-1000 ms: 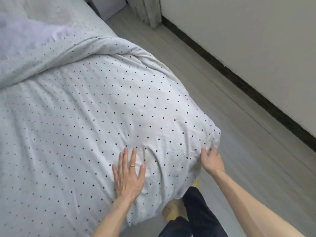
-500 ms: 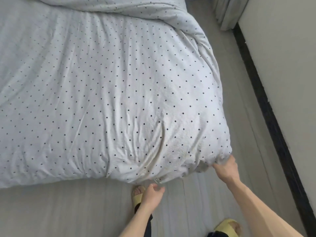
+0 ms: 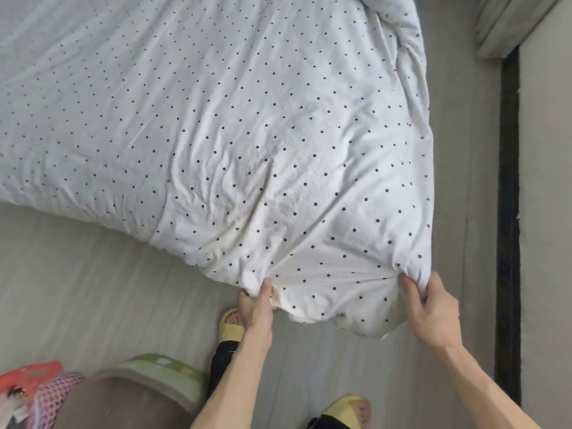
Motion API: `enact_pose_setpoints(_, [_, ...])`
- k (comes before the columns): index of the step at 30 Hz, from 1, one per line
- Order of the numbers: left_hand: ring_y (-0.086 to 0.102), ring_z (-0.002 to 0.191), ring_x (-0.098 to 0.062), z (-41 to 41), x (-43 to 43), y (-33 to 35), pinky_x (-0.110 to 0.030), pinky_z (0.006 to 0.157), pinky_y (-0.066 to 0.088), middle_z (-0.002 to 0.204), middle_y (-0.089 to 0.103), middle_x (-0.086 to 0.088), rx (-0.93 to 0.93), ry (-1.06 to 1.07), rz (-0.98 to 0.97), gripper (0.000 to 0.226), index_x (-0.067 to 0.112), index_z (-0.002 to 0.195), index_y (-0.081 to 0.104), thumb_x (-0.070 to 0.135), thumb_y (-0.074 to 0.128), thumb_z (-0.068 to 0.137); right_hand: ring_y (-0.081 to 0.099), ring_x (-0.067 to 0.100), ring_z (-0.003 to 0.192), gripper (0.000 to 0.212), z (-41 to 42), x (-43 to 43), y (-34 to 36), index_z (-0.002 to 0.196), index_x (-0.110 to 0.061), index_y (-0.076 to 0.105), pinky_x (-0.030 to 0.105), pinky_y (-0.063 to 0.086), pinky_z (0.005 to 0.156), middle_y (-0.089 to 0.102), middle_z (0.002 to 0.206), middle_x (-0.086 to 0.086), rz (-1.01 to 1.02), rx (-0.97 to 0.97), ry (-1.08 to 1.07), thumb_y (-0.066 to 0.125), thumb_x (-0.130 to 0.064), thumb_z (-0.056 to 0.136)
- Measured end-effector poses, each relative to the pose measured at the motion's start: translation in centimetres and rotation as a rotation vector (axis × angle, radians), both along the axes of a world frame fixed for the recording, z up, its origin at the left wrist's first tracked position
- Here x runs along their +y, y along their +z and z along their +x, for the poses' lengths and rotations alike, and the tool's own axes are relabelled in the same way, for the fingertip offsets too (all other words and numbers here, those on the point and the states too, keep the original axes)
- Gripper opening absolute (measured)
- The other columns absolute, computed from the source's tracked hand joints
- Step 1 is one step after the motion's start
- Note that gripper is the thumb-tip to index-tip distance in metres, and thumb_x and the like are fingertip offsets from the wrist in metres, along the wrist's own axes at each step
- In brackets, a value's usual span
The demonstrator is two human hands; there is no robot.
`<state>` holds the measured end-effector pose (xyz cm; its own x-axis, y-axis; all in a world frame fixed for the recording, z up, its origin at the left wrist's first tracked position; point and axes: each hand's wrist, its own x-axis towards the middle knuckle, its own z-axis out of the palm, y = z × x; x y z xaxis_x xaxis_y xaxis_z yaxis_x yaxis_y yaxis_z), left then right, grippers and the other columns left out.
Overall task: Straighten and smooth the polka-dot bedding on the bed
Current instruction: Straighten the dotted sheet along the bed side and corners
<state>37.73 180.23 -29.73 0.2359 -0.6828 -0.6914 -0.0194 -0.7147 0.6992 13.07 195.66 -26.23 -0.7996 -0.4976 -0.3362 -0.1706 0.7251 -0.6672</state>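
Both hands pinch the duvet's near edge at lower centre-right of the frame: the left hand and the right hand each bunch cloth in curled fingers. The duvet fills the upper frame, creased near the grips. Best to pull evenly outward and toward the body, keeping the edge taut between the hands.

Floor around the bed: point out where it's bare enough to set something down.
Bare floor lies between the hanging edge of the polka-dot duvet and the green package, left of the left hand. A narrow strip runs between the duvet and the black baseboard. Crowded: the corner, where left and right hand grip the duvet near the yellow slippers.
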Motion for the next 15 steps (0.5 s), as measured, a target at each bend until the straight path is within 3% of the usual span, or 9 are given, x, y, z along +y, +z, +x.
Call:
enact_pose_setpoints(2, [0.065, 0.099, -0.026, -0.2, 3.9, 0.0, -0.033, 0.078, 0.054, 0.110, 0.064, -0.008, -0.134, -0.077, 0.010, 0.028, 0.022, 0.101, 0.051, 0.032, 0.073, 0.086, 0.055, 0.025, 0.057, 0.038, -1.6, 2.4, 0.7, 0.073, -0.020, 0.037, 0.030, 0.035, 0.047, 0.057, 0.059, 0.003, 0.053, 0.074, 0.050, 0.050, -0.043, 0.100])
enact_pose_setpoints(3, [0.061, 0.104, -0.030, -0.5, 4.6, -0.6, -0.033, 0.081, 0.050, 0.115, 0.062, -0.013, -0.227, -0.171, 0.052, 0.034, 0.017, 0.104, 0.049, 0.034, 0.072, 0.085, 0.059, 0.035, 0.068, 0.032, -2.2, 2.9, 0.5, 0.078, -0.018, 0.045, 0.035, 0.039, 0.053, 0.064, 0.070, 0.010, 0.118, 0.045, 0.039, 0.046, -0.040, 0.102])
enact_pose_setpoints(6, [0.057, 0.114, -0.035, -2.3, 3.6, -1.1, -0.037, 0.095, 0.047, 0.126, 0.057, -0.020, -0.391, -0.455, 0.261, 0.074, 0.000, 0.132, 0.035, 0.028, 0.077, 0.079, 0.059, 0.046, 0.104, 0.039, -2.5, 3.5, -1.0, 0.110, -0.002, 0.056, 0.043, 0.043, 0.079, 0.064, 0.112, 0.030, 0.472, -0.066, -0.055, 0.035, -0.035, 0.105])
enact_pose_setpoints(8, [0.057, 0.115, -0.033, -3.4, 2.0, -1.2, -0.031, 0.091, 0.047, 0.130, 0.056, -0.016, -0.402, -0.607, 0.334, 0.089, 0.000, 0.143, 0.023, 0.024, 0.076, 0.075, 0.059, 0.046, 0.104, 0.039, -2.0, 2.0, -1.8, 0.113, -0.003, 0.052, 0.042, 0.040, 0.077, 0.062, 0.114, 0.030, 0.481, -0.076, -0.087, 0.030, -0.035, 0.104])
enact_pose_setpoints(10, [0.053, 0.119, -0.031, -4.4, 1.1, -0.7, -0.028, 0.088, 0.041, 0.134, 0.051, -0.013, -0.413, -0.684, 0.381, 0.089, 0.002, 0.147, 0.019, 0.026, 0.069, 0.077, 0.059, 0.046, 0.105, 0.039, -1.6, 1.1, -2.2, 0.113, -0.003, 0.049, 0.041, 0.038, 0.076, 0.061, 0.115, 0.030, 0.492, -0.067, -0.148, 0.029, -0.035, 0.104])
enact_pose_setpoints(13, [0.054, 0.118, -0.026, -4.3, 1.9, 0.3, -0.029, 0.091, 0.044, 0.136, 0.051, -0.008, -0.368, -0.753, 0.330, 0.082, 0.008, 0.140, 0.036, 0.041, 0.061, 0.069, 0.059, 0.046, 0.103, 0.037, -2.4, 2.1, -2.5, 0.109, -0.005, 0.048, 0.042, 0.039, 0.076, 0.062, 0.113, 0.029, 0.498, -0.062, -0.201, 0.029, -0.036, 0.104])
enact_pose_setpoints(15, [0.056, 0.114, -0.029, -4.5, 1.4, 2.1, -0.033, 0.085, 0.045, 0.133, 0.053, -0.007, -0.466, -0.810, 0.266, 0.078, 0.013, 0.136, 0.037, 0.045, 0.058, 0.068, 0.061, 0.043, 0.102, 0.036, -3.2, 2.2, -1.9, 0.113, -0.006, 0.051, 0.041, 0.047, 0.083, 0.065, 0.112, 0.026, 0.552, -0.129, -0.129, 0.032, -0.035, 0.103])
